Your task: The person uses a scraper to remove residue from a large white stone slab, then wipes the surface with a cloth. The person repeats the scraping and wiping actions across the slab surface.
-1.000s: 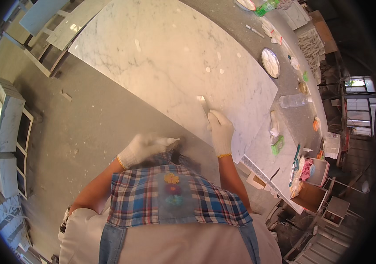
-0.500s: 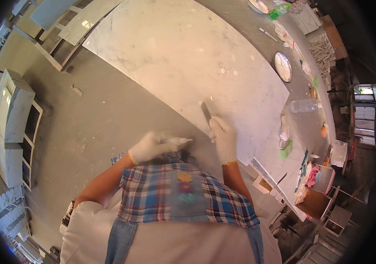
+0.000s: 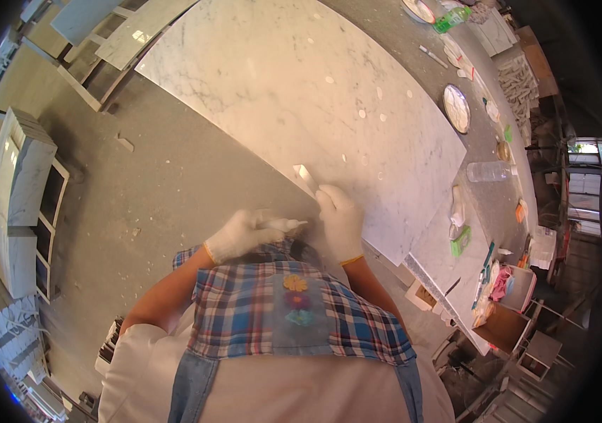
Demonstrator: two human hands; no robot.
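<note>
Both my hands wear white gloves. My left hand (image 3: 234,236), low at the centre in front of the plaid apron (image 3: 244,310), is closed around a small white squeeze bottle (image 3: 285,225) whose pointed nozzle faces right. In my right hand (image 3: 340,218) is a scraper (image 3: 306,180) with a flat, shiny blade; its handle is hidden by the fingers. The blade is over the near edge of a large white marble slab (image 3: 244,92) with grey veins. Whether it touches the stone I cannot tell. Several small pale spots (image 3: 362,113) dot the slab's surface.
Right of the slab are a round metal dish (image 3: 456,109), a clear plastic bottle (image 3: 490,171), a green box (image 3: 460,241) and a smaller stone piece (image 3: 449,254). An open brown box (image 3: 502,326) stands at the lower right. Stacked marble slabs (image 3: 22,169) lean on the left.
My right hand has moved left with the scraper, and its blade has turned so that the flat face catches light. The left hand with the bottle has barely moved.
</note>
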